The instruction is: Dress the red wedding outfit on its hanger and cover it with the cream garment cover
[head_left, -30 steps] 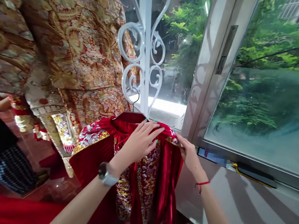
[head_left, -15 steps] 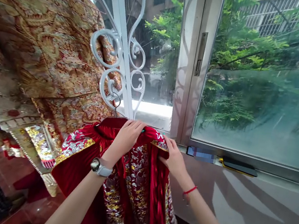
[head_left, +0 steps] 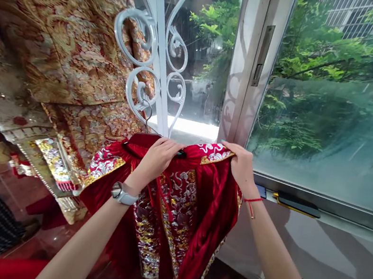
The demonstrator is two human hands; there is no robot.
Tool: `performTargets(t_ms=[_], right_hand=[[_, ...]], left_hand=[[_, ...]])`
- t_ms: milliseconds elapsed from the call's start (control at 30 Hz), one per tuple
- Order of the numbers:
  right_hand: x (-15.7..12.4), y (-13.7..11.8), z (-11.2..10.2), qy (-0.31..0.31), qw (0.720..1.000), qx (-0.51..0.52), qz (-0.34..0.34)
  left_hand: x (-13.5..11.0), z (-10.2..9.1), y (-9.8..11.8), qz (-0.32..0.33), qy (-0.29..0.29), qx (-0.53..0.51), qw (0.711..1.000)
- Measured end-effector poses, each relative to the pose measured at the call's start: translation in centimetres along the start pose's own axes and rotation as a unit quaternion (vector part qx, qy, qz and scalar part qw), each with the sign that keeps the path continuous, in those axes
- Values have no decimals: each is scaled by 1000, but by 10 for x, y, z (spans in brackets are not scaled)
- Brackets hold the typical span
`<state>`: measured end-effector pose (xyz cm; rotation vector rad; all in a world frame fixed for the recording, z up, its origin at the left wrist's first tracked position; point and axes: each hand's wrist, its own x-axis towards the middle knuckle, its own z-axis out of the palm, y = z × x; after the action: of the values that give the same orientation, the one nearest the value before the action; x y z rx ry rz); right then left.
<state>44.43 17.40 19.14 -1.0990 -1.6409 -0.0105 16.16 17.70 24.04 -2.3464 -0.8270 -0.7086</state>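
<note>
The embroidered red garment [head_left: 182, 191] is already hung on a hanger [head_left: 150, 113] beside the white grille [head_left: 161, 58]; its neckline is gripped by the left hand's [head_left: 158, 158] curled fingers, its shoulder edge pinched by the right hand's [head_left: 242, 166]. The front seemingly remains unfastened.

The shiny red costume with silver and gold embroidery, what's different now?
The right hand moved outward and up, taking the embroidered shoulder of the red costume with it. The left hand drew its spread fingers together but stayed at the collar; the thin metal hanger hook still stands above.
</note>
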Motion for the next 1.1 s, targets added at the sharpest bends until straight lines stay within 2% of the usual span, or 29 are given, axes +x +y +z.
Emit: performTargets(t_ms=[133, 233, 367, 433, 500, 567, 667, 767, 867, 1000, 1067, 1100], right_hand=[[-49, 23, 41, -120, 991, 35, 51], [-80, 31, 54, -124, 988, 21, 86], [-79, 26, 33, -92, 987, -63, 115], [-74, 17, 20, -123, 985, -72, 101], [-76, 5, 16, -145, 985, -52, 76], [-83, -8, 26, -112, 991, -38, 67], [-93, -18, 54, -34, 994, -42, 92], [-90, -13, 70, -21, 994, -37, 96], [-71, -5, 56, 3, 996, -48, 72], [-39, -2, 24, 103, 991, -77, 43], [-34, 0, 22, 123, 988, -86, 46], [-36, 1, 26, 112, 988, -88, 52]], left_hand=[[1, 1, 1, -11, -6, 15, 1000], [3, 0, 1, -6, -13, 22, 1000], [4, -1, 3, -20, -16, 12, 1000], [5, 0, 4, -31, -15, 9, 999], [5, 1, 5, -33, -16, 8, 999], [4, 2, 4, -27, -17, 11, 999], [1, 1, 3, -23, -11, 13, 1000], [-1, -2, 3, -24, -11, 4, 1000], [0, -5, 4, -34, -22, -4, 999], [2, -7, 6, -30, -34, -14, 999], [3, -6, 7, -27, -30, -20, 999], [4, -5, 8, -28, -26, -19, 999]])
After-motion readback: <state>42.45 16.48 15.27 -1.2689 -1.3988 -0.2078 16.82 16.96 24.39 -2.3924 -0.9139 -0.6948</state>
